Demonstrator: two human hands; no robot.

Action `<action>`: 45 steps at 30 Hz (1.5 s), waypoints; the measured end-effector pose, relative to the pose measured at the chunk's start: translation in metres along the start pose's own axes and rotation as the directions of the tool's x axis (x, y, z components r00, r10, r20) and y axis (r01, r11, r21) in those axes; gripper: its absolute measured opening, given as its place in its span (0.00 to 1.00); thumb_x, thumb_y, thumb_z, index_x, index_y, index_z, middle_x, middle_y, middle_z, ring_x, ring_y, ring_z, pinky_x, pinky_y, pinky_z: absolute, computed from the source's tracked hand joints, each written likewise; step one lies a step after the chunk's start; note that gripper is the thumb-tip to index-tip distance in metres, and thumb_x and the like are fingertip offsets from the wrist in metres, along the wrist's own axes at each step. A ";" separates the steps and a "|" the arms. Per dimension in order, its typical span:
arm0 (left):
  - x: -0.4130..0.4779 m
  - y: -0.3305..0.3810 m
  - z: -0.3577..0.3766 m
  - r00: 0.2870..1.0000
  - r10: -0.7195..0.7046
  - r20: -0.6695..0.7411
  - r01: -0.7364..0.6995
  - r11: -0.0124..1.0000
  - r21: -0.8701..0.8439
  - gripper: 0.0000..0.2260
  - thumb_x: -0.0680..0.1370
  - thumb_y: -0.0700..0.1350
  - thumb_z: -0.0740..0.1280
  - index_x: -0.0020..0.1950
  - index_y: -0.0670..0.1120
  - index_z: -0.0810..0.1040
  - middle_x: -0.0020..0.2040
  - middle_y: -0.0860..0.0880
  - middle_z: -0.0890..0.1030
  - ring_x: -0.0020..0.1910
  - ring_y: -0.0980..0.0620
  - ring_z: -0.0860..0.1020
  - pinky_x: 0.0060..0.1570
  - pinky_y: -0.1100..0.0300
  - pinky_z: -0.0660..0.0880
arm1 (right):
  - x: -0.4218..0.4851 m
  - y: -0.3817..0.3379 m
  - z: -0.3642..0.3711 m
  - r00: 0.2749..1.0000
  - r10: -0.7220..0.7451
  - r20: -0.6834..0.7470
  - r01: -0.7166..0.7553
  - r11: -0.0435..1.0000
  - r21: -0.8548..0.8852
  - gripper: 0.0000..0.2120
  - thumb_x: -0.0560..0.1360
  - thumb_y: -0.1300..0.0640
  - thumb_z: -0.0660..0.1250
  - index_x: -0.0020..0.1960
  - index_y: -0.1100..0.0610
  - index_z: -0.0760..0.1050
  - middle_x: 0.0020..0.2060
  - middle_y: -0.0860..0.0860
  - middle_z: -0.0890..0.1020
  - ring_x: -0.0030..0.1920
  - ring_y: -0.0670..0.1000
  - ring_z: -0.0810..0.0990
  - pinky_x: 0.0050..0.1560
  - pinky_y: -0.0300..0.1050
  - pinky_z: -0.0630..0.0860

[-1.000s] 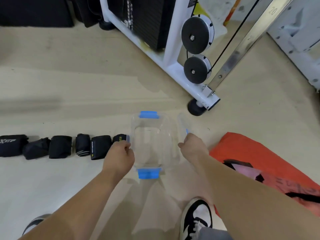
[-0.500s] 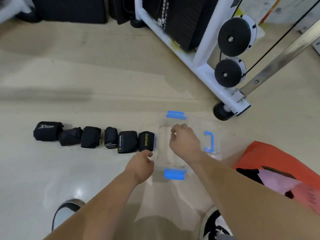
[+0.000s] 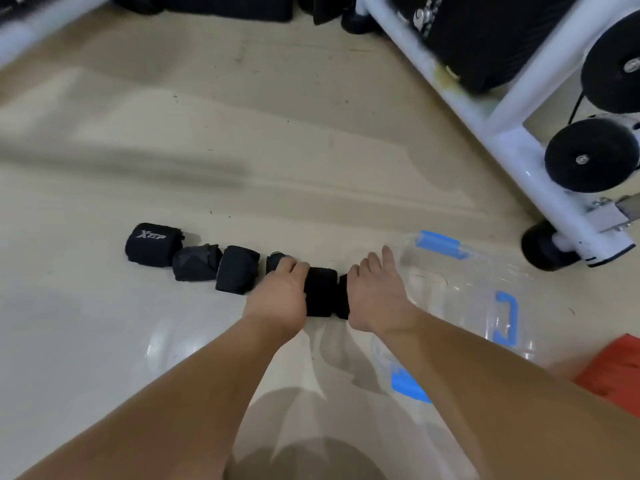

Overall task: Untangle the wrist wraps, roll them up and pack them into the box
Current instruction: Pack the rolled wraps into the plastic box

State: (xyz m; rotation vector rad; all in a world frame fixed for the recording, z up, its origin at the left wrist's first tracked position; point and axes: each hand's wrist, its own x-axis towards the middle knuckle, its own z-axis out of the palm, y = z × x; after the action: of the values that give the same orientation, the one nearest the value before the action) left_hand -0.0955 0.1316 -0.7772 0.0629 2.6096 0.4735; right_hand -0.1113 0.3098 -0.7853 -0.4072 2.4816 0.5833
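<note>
Grips the fourth roll [image 3: 275, 260] with left fingers [image 3: 289, 266] curled down over its top, the left hand [image 3: 277, 299] knuckles-up just left of centre. Rests that hand's inner edge against the black fifth roll [image 3: 320, 292], wedged between both hands. Sets the right hand [image 3: 377, 296] against the other side, over the sixth roll [image 3: 343, 296], only a dark sliver of it visible. Points one right finger [image 3: 388, 254] straight toward the top of the frame. Cannot tell whether the others clench or lie loose, hidden under the palm.

Behind the hands, two bare forearms down to the lower edge.

Left of the hands, three more rolls close-packed in a line toward centre left: third roll [image 3: 237, 270], crumpled second roll [image 3: 195, 268], and first roll [image 3: 154, 249] with white XTEP lettering at the far end. All six on the floor [image 3: 242, 150], left of the box.

Just right of the right hand, the clear box [image 3: 464, 282], on the floor, with a blue clip [image 3: 440, 242] at its far end and another at the near end. At its right, a blue handle [image 3: 507, 318] on clear plastic; cannot tell whether part of the box.

Upper right, a white frame [image 3: 502, 133] with black wheels [image 3: 588, 155]. Lower right edge, orange cloth [image 3: 616, 368].
</note>
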 end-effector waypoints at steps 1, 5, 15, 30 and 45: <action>0.008 0.001 0.002 0.999 0.036 0.039 -0.038 0.998 0.049 0.24 0.82 0.40 0.64 0.78 0.49 0.65 0.75 0.49 0.67 0.61 0.43 0.77 0.52 0.47 0.80 | 0.001 -0.001 0.000 1.000 -0.010 0.020 0.011 0.999 -0.041 0.28 0.77 0.51 0.64 0.73 0.63 0.68 0.67 0.60 0.77 0.74 0.65 0.69 0.81 0.70 0.40; 0.031 0.008 0.012 0.978 0.063 0.199 -0.107 0.970 0.219 0.36 0.80 0.40 0.70 0.83 0.51 0.55 0.75 0.48 0.65 0.61 0.43 0.77 0.44 0.51 0.76 | 0.008 -0.001 -0.004 0.997 -0.057 0.050 0.058 0.998 -0.011 0.25 0.77 0.50 0.68 0.70 0.60 0.70 0.61 0.55 0.78 0.64 0.59 0.76 0.78 0.64 0.57; 0.007 0.011 0.029 0.994 0.070 0.083 -0.085 0.976 0.202 0.30 0.71 0.59 0.78 0.64 0.48 0.68 0.66 0.49 0.67 0.61 0.47 0.71 0.49 0.53 0.77 | 0.004 -0.001 -0.004 0.992 -0.124 0.040 0.113 0.973 0.203 0.27 0.74 0.51 0.74 0.65 0.56 0.64 0.41 0.49 0.73 0.36 0.51 0.73 0.38 0.46 0.63; -0.014 0.032 -0.006 0.990 -0.112 -0.086 0.081 0.948 -0.309 0.37 0.69 0.56 0.79 0.76 0.54 0.70 0.63 0.50 0.74 0.60 0.48 0.76 0.55 0.57 0.74 | -0.037 0.068 -0.055 0.941 0.119 -0.317 0.110 0.779 0.618 0.33 0.74 0.45 0.73 0.75 0.47 0.64 0.58 0.52 0.77 0.59 0.57 0.77 0.51 0.50 0.71; 0.011 0.184 0.018 0.942 0.336 0.000 -0.334 0.937 0.107 0.21 0.70 0.56 0.74 0.59 0.51 0.74 0.53 0.50 0.74 0.46 0.50 0.74 0.43 0.55 0.74 | -0.056 0.170 0.043 0.977 0.214 0.004 -0.157 0.705 0.692 0.24 0.73 0.53 0.75 0.66 0.53 0.71 0.51 0.51 0.81 0.56 0.56 0.78 0.49 0.48 0.76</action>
State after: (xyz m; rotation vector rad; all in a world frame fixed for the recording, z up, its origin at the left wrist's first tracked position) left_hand -0.1039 0.3112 -0.7338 0.5488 2.6483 0.4513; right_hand -0.1157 0.4861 -0.7315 0.1288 2.6043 -0.3269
